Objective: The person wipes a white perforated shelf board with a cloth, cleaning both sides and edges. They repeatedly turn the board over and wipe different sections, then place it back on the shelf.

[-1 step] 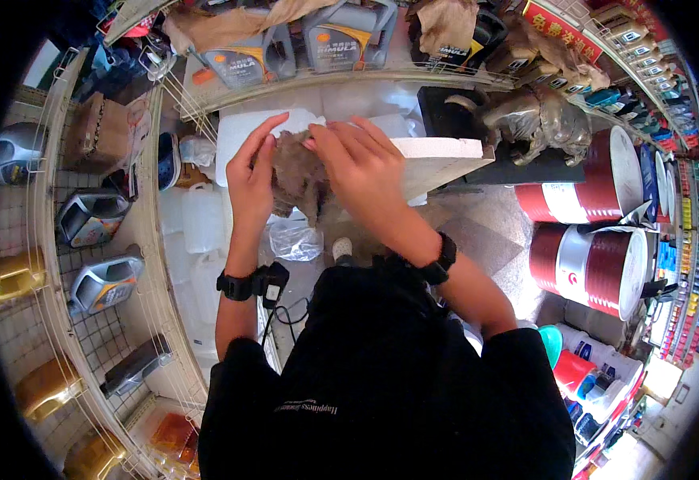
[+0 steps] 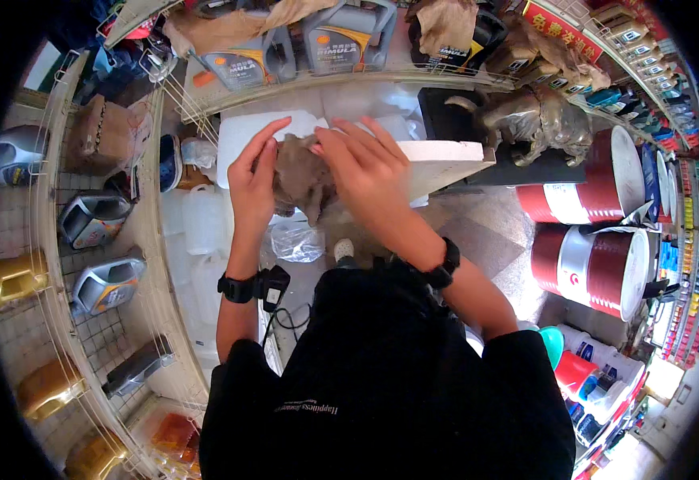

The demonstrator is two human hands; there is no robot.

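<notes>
A crumpled grey-brown rag (image 2: 301,178) hangs in front of me, spread between both hands. My left hand (image 2: 251,178) is closed at the rag's left edge, with the index finger pointing up; its other fingers are partly hidden. At the upper right corner of the rag, my right hand (image 2: 363,170) pinches the cloth between thumb and fingers. Behind the hands lies a white foam-like board (image 2: 445,152). Below the rag, a clear plastic bag (image 2: 296,242) lies low down.
Oil jugs (image 2: 348,40) line the shelf ahead, and more jugs (image 2: 108,284) fill the racks on my left. A metal bull statue (image 2: 537,124) stands on a black surface to the right. Beside it lie red and white drums (image 2: 589,268). White canisters (image 2: 203,218) stand low left.
My right hand has shifted slightly to the right, its fingers a little more apart. The rag looks slightly wider between the hands.
</notes>
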